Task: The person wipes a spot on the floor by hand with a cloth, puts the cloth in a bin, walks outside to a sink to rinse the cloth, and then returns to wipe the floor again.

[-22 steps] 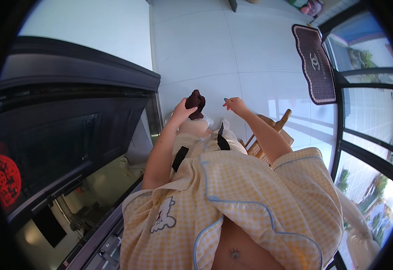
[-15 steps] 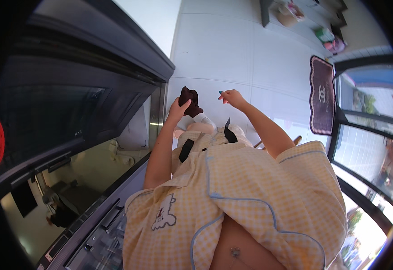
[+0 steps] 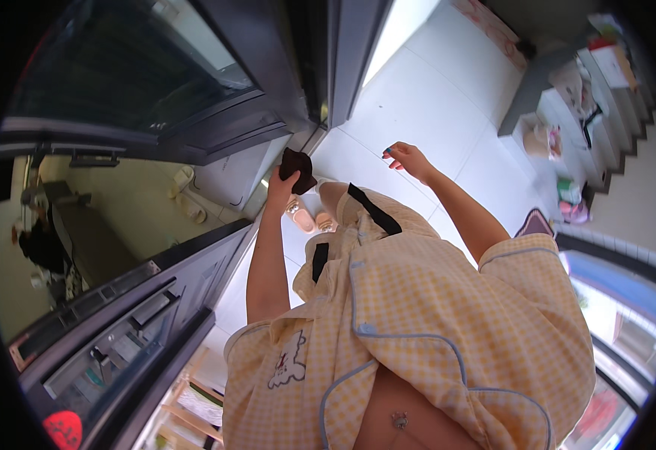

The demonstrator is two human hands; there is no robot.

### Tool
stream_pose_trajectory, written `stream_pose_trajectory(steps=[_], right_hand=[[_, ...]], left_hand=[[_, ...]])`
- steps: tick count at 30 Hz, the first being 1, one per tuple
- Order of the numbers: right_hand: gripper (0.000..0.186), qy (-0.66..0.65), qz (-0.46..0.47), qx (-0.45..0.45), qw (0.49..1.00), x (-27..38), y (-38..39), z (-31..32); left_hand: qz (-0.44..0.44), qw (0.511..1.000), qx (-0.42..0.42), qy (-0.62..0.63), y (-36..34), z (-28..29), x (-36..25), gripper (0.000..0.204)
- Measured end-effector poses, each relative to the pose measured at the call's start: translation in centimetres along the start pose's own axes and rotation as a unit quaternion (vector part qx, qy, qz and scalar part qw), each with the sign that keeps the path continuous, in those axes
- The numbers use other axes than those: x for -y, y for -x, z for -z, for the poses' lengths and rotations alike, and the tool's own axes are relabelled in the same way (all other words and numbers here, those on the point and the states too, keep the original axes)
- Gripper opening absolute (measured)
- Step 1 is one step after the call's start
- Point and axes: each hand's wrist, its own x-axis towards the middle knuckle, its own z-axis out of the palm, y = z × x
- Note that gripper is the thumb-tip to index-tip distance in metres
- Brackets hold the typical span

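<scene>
A crumpled dark brown cloth (image 3: pixel 298 171) hangs from my left hand (image 3: pixel 284 187), its fingers closed round it. That hand is out in front of me on the left, near the dark door frame. My right hand (image 3: pixel 409 160) is held out over the pale tiled floor (image 3: pixel 410 112), loosely curled, fingers a little apart, with nothing visible in them. It touches nothing. Below the cloth, a pair of pink slippers (image 3: pixel 303 218) shows at floor level beside my legs. What kind of cloth it is cannot be made out.
A dark double door (image 3: pixel 193 142) with glass panels stands open on the left; a person (image 3: pixel 39 240) is beyond it. Light slippers (image 3: pixel 185 196) lie past the threshold. Stairs (image 3: pixel 606 127) holding boxes and bags rise at far right, near a dark mat (image 3: pixel 536 223).
My view has turned left, bringing the doorway closer and the stairs into fuller sight. The brown cloth stays in my left hand; my right hand stays raised and holds nothing visible.
</scene>
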Motion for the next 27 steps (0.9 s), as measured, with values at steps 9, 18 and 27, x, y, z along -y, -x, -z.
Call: stream_pose_trajectory(steps=[9, 18, 27], right_hand=[[0.031, 0.056, 0.025, 0.16, 0.985, 4.6, -6.1, -6.0], [0.038, 0.03, 0.033, 0.106, 0.993, 3.1, -2.1, -2.6], [0.034, -0.192, 0.07, -0.255, 0.945, -2.1, 12.9, 15.5]], left_hand=[[-0.043, 0.999, -0.014, 0.006, 2.1, 2.1, -1.5, 0.044], [-0.04, 0.998, -0.009, 0.048, 1.5, -2.4, -2.6, 0.037], [-0.053, 0.956, 0.259, -0.126, -0.3, -16.4, -2.9, 0.026]])
